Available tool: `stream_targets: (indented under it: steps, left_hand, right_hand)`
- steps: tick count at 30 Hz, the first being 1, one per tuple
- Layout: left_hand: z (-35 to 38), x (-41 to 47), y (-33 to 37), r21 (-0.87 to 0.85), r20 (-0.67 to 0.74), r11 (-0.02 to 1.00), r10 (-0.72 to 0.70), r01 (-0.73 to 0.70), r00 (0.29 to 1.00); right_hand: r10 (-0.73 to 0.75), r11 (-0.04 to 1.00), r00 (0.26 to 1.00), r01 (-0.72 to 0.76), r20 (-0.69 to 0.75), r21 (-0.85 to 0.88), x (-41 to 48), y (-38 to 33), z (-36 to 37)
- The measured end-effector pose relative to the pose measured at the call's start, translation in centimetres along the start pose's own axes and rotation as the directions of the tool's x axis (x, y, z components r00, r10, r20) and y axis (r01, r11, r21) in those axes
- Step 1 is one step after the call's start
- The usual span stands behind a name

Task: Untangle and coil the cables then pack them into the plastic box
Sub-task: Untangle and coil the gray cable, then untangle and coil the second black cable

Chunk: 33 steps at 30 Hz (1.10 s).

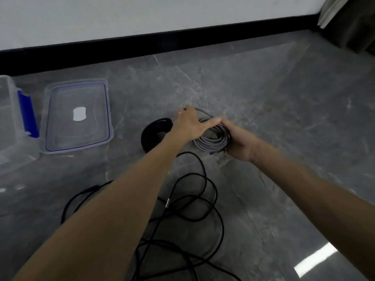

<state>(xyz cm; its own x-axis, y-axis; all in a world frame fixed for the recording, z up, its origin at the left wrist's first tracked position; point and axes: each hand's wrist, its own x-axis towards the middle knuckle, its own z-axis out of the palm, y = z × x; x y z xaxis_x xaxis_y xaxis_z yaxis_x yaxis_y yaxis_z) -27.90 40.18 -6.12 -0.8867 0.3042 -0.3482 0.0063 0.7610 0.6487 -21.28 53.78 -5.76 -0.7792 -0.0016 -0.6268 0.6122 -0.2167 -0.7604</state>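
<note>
**Both hands on the grey coil, loose black cable in the foreground**

Nearest the camera, a loose black cable [203, 199] sprawls in overlapping loops across the grey marble-patterned floor [284, 118], running under both forearms and off the bottom edge. A short silver connector sleeve [167, 203] shows on one strand. It lies well short of the hands and neither touches it.

Further out, the right hand [237, 140] is curled around the right rim of a coiled grey cable [211, 138], fingers wrapped over the bundle and holding it just above or on the floor; which cannot be told. The left hand [190, 124] lies flat and spread over the coil's top left, fingers extended, its thumb reaching toward the right hand's fingertips. It presses on the coil rather than gripping it. The grey cable is wound in neat, tight rings with a plug end poking out at the near side.

Just left of that, partly hidden by the left wrist, a coiled black cable [156, 132] rests on the floor.

To the far left, well apart from the hands, a clear lid [77, 116] with blue seal line lies flat, and beside it stands the plastic box [12, 122] with a blue latch, cut by the frame edge. Open floor stretches right and beyond to the black skirting [142, 45] and white wall [142, 15].
</note>
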Motion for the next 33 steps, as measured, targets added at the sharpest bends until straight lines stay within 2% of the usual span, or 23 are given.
stream_targets:
  steps: [2, 4, 6, 9, 13, 15, 17, 19, 22, 27, 30, 33]
  left_hand:
    - [0.3, 1.2, 0.1, 0.086, -0.047, 0.994, -0.059, 0.063, 0.997]
    - [0.4, 2.0, -0.1, 0.255, -0.076, 0.961, -0.087, 0.104, 0.993]
    - [0.4, 2.2, -0.3, 0.433, -0.04, 0.893, -0.113, 0.119, 0.993]
    - [0.6, 1.6, -0.8, 0.557, 0.008, 0.826, -0.115, 0.091, 0.993]
    - [1.1, 0.4, -1.4, 0.674, -0.022, 0.738, -0.015, 0.026, 1.0]
    - [1.4, 0.3, -2.2, 0.706, -0.075, 0.708, 0.096, -0.015, 0.993]
    - [1.7, 0.2, -3.4, 0.677, -0.101, 0.726, 0.254, -0.121, 0.962]
    - [2.2, -0.3, -4.4, 0.654, -0.074, 0.719, 0.367, -0.233, 0.927]
    - [3.0, -1.6, -5.5, 0.661, -0.035, 0.69, 0.421, -0.295, 0.906]
    - [1.6, -3.7, -6.9, 0.6, -0.07, 0.726, 0.468, -0.337, 0.881]
    - [-0.5, -5.5, -7.7, 0.557, -0.065, 0.746, 0.479, -0.367, 0.875]
    - [-2.6, -7.6, -8.9, 0.514, -0.061, 0.777, 0.455, -0.363, 0.888]
  right_hand:
    - [-0.02, 1.0, 1.0, 0.02, 0.022, -0.001, 0.7, -0.6, -0.4]
    - [-0.024, 1.0, 1.0, 0.024, 0.018, -0.011, 1.5, -0.8, -0.8]
    - [-0.027, 0.999, 0.999, 0.026, -0.03, -0.023, 2.4, -0.6, -1.0]
    - [-0.071, 0.996, 0.989, 0.063, -0.127, -0.067, 3.2, 0.3, -1.0]
    - [-0.167, 0.985, 0.968, 0.159, -0.185, -0.06, 3.5, 1.1, -0.2]
    - [-0.222, 0.972, 0.948, 0.195, -0.23, -0.135, 4.0, 1.1, 0.2]
    - [-0.296, 0.934, 0.92, 0.223, -0.255, -0.28, 4.4, 1.2, 0.9]
    - [-0.374, 0.834, 0.898, 0.217, -0.232, -0.507, 5.1, 1.7, 1.3]
    - [-0.405, 0.602, 0.888, 0.078, -0.219, -0.794, 5.3, 2.9, 1.1]
    - [-0.59, 0.304, 0.796, 0.06, -0.138, -0.951, 3.7, 2.6, 1.0]
    - [-0.659, 0.034, 0.75, 0.094, 0.048, -0.995, 2.2, 1.8, 2.4]
    - [-0.614, -0.102, 0.754, 0.216, 0.232, -0.971, 0.4, 1.5, 5.3]
